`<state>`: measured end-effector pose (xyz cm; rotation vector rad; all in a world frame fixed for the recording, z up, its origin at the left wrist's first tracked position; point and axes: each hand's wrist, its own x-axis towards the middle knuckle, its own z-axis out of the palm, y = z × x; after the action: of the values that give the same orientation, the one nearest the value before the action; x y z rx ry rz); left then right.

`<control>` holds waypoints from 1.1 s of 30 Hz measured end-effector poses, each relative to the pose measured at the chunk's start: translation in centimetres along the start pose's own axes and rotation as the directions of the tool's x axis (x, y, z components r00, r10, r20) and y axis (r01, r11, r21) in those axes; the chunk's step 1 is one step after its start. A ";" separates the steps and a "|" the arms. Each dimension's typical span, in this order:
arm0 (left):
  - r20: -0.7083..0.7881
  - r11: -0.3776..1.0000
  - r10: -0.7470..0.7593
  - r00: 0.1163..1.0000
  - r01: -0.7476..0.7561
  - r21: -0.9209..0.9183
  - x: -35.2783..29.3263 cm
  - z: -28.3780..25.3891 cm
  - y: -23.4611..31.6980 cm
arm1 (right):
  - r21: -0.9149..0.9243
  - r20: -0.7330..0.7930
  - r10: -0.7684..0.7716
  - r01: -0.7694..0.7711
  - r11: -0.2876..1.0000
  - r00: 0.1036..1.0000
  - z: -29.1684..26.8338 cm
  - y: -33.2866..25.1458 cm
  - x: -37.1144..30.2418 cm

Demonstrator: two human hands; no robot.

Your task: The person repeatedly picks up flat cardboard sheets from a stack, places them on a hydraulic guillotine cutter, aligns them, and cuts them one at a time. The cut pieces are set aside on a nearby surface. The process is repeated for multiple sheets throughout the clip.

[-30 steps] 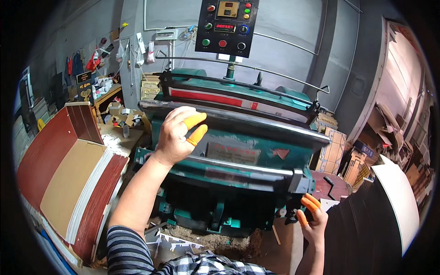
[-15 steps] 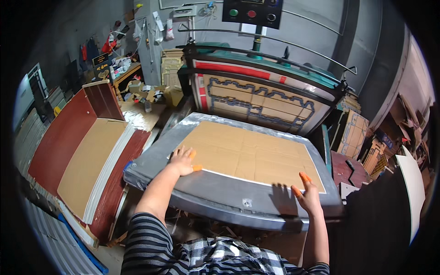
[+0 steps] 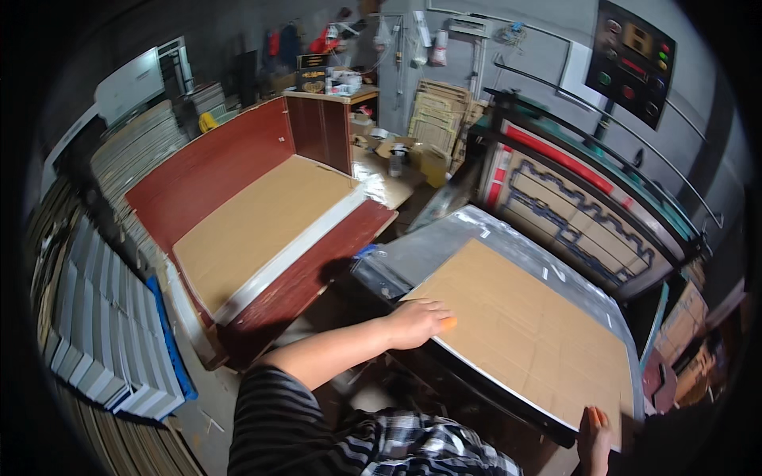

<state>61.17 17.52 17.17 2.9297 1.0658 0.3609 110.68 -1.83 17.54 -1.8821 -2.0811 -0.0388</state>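
A large brown cardboard sheet point(image 3: 532, 325) with a white edge lies on the grey metal bed point(image 3: 421, 246) of a press and reaches over its near side. My left hand point(image 3: 418, 324) is closed on the sheet's near edge toward the left corner, an orange cover showing on a finger. At the near right corner, my right hand point(image 3: 595, 443) grips the same sheet, with orange covers on its fingers. Behind the sheet stands the raised press plate with a cutting die point(image 3: 579, 214) of dark jagged outlines on a wooden board.
To the left, a red-brown wooden stand point(image 3: 230, 186) holds a stack of cardboard sheets point(image 3: 262, 222) with white edges. Grey-white bundles point(image 3: 111, 317) are piled at the far left. A control panel point(image 3: 631, 63) with buttons hangs above the press at the right.
The view has turned left. The cardboard sheet has come toward me across the bed, past its near side. Both hands, earlier spread at its near edge, have closed on it.
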 end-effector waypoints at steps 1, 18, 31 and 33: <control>-0.084 0.998 -0.014 0.996 0.009 -0.068 0.2 -0.8 -0.7 | -0.187 0.032 -0.105 0.109 0.976 0.994 -1.1 -2.3 0.3; -0.476 0.661 -0.357 0.803 0.578 0.478 -29.9 -36.3 -5.7 | 0.234 -0.403 -0.371 0.487 0.842 0.836 1.3 -38.4 25.9; -0.677 0.236 -0.676 0.291 0.956 0.175 -47.7 -1.0 -17.4 | -0.007 -0.303 -0.606 0.635 0.773 0.735 28.8 -62.5 35.2; -0.666 0.169 -0.713 0.220 0.975 0.141 -47.9 3.6 -19.5 | 0.048 -0.166 -0.736 0.751 0.659 0.656 28.4 -63.4 29.3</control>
<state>13.96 2.38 1.88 1.7567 3.1581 0.7854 40.58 25.28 11.16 -0.8004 -2.5412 -0.2292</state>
